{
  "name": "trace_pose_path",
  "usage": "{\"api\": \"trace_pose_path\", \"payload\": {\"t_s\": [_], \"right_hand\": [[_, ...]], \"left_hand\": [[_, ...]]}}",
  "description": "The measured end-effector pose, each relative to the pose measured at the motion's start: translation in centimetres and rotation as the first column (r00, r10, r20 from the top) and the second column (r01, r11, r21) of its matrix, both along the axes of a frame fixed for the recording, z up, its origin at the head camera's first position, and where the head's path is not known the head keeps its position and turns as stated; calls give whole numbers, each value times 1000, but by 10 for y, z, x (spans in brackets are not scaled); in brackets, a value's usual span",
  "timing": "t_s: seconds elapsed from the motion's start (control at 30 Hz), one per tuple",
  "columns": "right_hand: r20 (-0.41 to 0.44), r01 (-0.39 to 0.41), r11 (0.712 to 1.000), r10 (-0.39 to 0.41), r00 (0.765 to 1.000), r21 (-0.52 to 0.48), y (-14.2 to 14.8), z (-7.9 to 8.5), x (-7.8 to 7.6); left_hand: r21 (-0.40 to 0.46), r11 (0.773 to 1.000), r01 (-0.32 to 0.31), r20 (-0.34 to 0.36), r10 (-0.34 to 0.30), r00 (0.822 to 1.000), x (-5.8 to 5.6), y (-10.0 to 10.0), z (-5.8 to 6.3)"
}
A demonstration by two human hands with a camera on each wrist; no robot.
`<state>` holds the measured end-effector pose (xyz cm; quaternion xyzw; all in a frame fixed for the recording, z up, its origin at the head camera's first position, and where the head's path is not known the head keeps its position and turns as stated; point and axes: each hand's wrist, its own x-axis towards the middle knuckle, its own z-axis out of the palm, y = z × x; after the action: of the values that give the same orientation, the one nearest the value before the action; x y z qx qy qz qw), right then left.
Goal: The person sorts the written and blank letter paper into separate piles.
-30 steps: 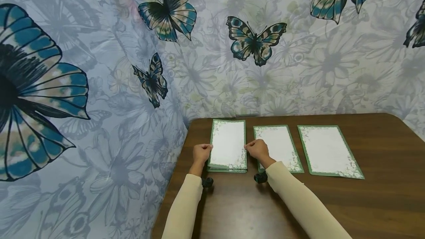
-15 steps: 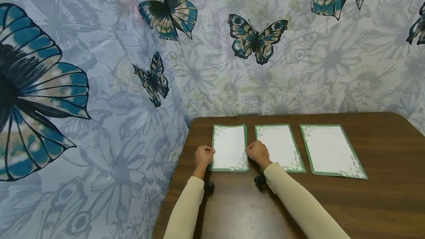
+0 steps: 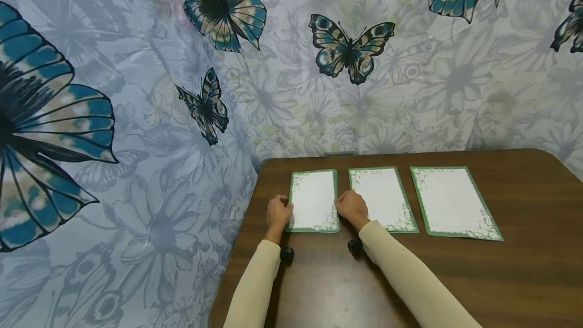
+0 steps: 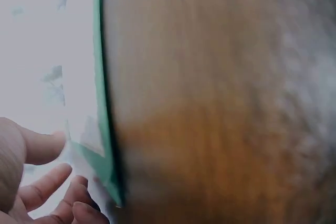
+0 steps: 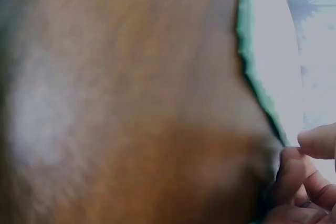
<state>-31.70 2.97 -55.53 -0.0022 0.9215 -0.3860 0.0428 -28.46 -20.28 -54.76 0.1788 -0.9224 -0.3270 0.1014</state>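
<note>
A small stack of white sheets (image 3: 314, 201) with green floral borders lies at the left of the table. At its left edge is my left hand (image 3: 279, 213), its thumb and fingers parted beside the paper in the left wrist view. My right hand (image 3: 352, 206) pinches the stack's right edge between thumb and curled fingers; in the right wrist view the green border (image 5: 254, 80) runs to its fingertips. A second bordered sheet (image 3: 382, 196) lies just right of it, partly covered by the right hand.
A third bordered sheet (image 3: 455, 201) lies farther right on the brown wooden table (image 3: 537, 257). Behind the table hangs a floral wall covering (image 3: 282, 105) with printed butterflies. Dark wrist cameras sit under both wrists.
The stack's top sheet, earlier raised and offset over the others, has come down level with them. My left fingers have parted from its edge; my right hand has stayed at the right edge.
</note>
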Motion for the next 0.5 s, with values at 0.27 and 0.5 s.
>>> {"api": "trace_pose_path", "payload": {"t_s": [0.27,0.5], "right_hand": [[-46,66,997,-67,997,-31,68,20,-16],[44,5,996,-9,999,91,151,32,-25]], "left_hand": [[232,954,191,-94,-174,980,-11,41,26],[670,669,323,23,-453,891,-8,99,42]]}}
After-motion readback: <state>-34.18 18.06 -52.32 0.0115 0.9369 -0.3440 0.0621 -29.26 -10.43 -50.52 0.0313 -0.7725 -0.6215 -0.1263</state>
